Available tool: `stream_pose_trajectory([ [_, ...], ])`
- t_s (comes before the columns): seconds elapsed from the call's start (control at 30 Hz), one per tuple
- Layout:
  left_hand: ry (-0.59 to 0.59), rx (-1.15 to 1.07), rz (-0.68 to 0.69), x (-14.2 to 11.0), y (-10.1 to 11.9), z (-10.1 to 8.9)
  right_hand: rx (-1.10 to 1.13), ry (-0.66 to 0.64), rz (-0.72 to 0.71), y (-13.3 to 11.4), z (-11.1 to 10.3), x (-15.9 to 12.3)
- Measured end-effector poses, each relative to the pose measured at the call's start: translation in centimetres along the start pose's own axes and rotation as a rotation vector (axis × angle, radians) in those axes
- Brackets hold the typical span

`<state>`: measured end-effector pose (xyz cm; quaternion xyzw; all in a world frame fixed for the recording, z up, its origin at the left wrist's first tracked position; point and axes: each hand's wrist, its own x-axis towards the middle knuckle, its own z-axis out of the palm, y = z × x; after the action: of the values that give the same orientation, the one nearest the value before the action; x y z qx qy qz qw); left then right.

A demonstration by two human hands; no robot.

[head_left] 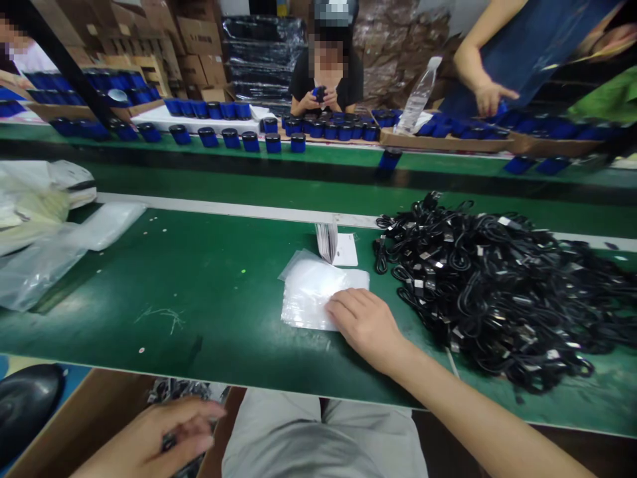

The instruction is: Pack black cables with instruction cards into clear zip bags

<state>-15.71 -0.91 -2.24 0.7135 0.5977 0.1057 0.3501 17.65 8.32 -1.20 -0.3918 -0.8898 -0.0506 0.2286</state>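
My right hand [365, 323] lies flat on the near right corner of a stack of small clear plastic bags [313, 289] on the green work surface [199, 292]; its fingers are stretched out and pressed on the bags. Just behind the stack stands a small bundle of white cards [336, 245]. To the right spreads a big heap of black coiled cables [497, 285]. My left hand [159, 435] is low, below the table edge over my lap, fingers curled around something dark, blurred by motion.
Crumpled clear plastic wrapping [44, 232] lies at the left. Across the conveyor stand rows of blue cylinders [239, 136] and a water bottle [418, 99]. One person opposite holds a blue cylinder; another person's hand [490, 96] reaches in at the right. Cardboard boxes are stacked behind.
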Motion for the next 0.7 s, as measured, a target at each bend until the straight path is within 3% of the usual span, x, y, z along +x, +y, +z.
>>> stream_pose_trajectory([
  [0.1, -0.048, -0.024, 0.319, 2.6, 8.0, -0.3, 0.137, -0.008, 0.094, 0.3, -0.5, 0.2],
  [0.17, 0.153, 0.072, 0.497, 5.4, 11.5, 0.0, 0.225, -0.001, 0.141, 0.4, -0.8, 0.4],
  [0.23, 0.306, 0.239, 0.633, 8.4, 13.4, 0.8, 0.299, 0.036, 0.184, 0.4, -1.1, 0.4],
  [0.37, 0.461, 0.385, 0.774, 12.3, 14.1, 2.7, 0.412, 0.155, 0.260, -0.1, -1.6, 0.0],
  [0.47, 0.521, 0.370, 0.773, 12.4, 13.7, 2.9, 0.464, 0.236, 0.414, -1.0, -2.2, -0.6],
  [0.53, 0.562, 0.364, 0.768, 11.5, 13.4, 2.8, 0.689, 0.138, 0.644, -1.9, -2.5, -0.9],
  [0.6, 0.593, 0.350, 0.805, 10.3, 13.0, 2.8, 1.075, -0.047, 0.882, -2.7, -2.7, -1.0],
  [0.7, 0.604, 0.320, 0.903, 8.5, 12.4, 3.4, 1.496, -0.168, 1.037, -3.6, -2.6, -1.1],
])
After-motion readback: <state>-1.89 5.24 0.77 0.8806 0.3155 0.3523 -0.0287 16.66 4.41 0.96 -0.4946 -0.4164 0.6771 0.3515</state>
